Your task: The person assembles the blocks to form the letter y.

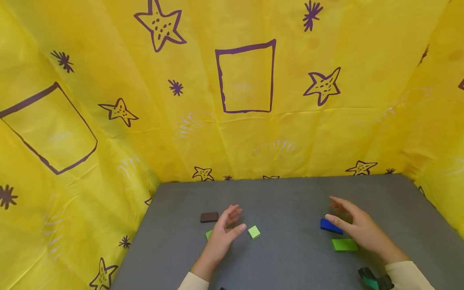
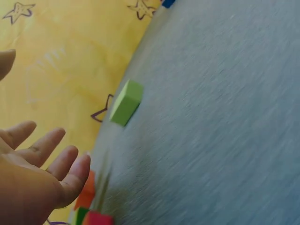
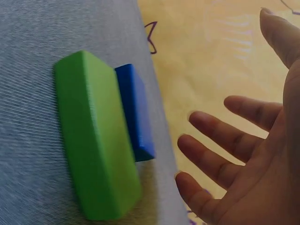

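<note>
My left hand [image 1: 221,237] hovers over the left part of the grey table, fingers loosely spread and holding nothing. Just right of its thumb lies a light green block [image 1: 254,232], while a dark brown block [image 1: 209,217] sits beyond it to the left. Another green block [image 1: 208,235] is partly hidden behind this hand. On the other side, my right hand [image 1: 362,231] is empty too, thumb apart from the fingers. Close by it are a blue block [image 1: 330,226] and a longer green block [image 1: 344,245]; the right wrist view has this green block [image 3: 98,140] beside the blue one [image 3: 135,112].
The grey table [image 1: 282,262] ends at a yellow curtain [image 1: 246,141] at the back and sides. A black and teal object [image 1: 375,280] lies by the right sleeve. Orange [image 2: 86,191] and red [image 2: 99,219] pieces show low in the left wrist view.
</note>
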A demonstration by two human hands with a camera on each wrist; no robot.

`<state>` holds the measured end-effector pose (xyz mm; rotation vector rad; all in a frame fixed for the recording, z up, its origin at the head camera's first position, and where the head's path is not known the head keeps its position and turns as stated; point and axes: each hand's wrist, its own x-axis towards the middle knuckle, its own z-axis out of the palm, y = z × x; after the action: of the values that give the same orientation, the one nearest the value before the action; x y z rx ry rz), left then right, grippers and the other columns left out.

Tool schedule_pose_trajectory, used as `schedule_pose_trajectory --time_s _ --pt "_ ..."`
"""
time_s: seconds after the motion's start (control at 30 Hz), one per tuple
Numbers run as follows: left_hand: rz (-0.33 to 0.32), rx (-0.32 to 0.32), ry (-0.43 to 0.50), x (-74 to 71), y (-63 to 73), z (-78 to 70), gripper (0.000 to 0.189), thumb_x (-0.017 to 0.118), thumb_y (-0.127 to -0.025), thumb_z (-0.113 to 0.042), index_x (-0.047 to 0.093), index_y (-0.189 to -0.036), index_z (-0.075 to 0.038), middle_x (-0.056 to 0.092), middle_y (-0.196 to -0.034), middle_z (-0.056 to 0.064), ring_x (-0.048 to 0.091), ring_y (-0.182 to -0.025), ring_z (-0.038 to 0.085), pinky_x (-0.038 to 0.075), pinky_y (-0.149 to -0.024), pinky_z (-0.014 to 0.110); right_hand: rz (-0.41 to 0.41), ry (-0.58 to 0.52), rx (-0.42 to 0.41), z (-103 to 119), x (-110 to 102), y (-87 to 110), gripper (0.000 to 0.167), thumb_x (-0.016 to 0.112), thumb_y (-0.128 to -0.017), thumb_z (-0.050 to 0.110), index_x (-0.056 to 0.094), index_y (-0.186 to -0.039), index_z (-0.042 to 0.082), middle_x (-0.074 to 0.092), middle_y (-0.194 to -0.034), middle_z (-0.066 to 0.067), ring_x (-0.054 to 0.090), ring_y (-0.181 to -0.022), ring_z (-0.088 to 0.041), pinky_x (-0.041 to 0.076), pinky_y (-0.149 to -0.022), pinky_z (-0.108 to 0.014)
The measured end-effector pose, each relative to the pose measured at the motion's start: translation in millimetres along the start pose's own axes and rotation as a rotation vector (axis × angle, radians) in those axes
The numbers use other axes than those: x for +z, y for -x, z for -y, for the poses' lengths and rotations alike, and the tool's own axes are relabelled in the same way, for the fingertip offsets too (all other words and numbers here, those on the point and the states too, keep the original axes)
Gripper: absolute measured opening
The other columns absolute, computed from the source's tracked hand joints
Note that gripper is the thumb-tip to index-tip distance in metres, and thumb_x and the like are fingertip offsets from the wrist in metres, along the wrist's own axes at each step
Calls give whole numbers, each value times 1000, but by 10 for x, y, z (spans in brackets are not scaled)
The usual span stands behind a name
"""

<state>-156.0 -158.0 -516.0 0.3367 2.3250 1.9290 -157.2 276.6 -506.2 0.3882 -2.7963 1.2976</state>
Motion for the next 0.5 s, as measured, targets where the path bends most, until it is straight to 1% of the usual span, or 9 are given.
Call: schedule_pose_trajectory --time_s 0.1,0.17,0.27,0.37,0.43,0.5 --pt "-18 -26 18 98 16 54 66 75 -104 -22 47 -161 -3 54 -158 18 48 -143 43 42 -107 53 -5 1 29 -32 65 10 68 72 -109 34 46 -163 2 63 -142 -24 63 -124 -45 53 -96 -63" --pt "-38 -47 21 174 26 83 67 78 -103 -23 49 -160 -2 56 -155 18 50 -140 42 44 -106 51 -5 -5 47 -48 104 17 68 73 -108 35 47 -161 1 63 -141 -24 64 -123 -44 55 -95 -58" --pt "-60 -71 19 291 39 116 66 80 -100 -23 52 -157 -2 59 -151 17 53 -137 41 45 -104 49 -4 -16 71 -79 161 29 69 76 -106 35 49 -160 1 64 -139 -23 65 -122 -45 57 -93 -43" --pt "-55 -76 12 393 38 128 65 82 -99 -22 54 -155 -2 61 -149 16 54 -136 39 46 -103 47 -10 -20 85 -128 219 39 69 78 -105 35 51 -159 1 65 -137 -22 65 -122 -44 54 -91 -30" --pt "-44 -70 7 446 27 136 65 82 -98 -21 55 -154 -2 62 -149 15 55 -136 38 46 -102 47 -30 -20 82 -169 258 43 69 80 -103 34 52 -158 2 65 -136 -21 65 -121 -44 52 -90 -25" --pt "-41 -63 -12 485 15 158 64 83 -97 -20 57 -153 -4 63 -148 13 56 -136 35 47 -101 44 -53 -12 68 -218 295 49 68 81 -102 33 54 -157 2 66 -134 -19 65 -120 -39 49 -90 -20"
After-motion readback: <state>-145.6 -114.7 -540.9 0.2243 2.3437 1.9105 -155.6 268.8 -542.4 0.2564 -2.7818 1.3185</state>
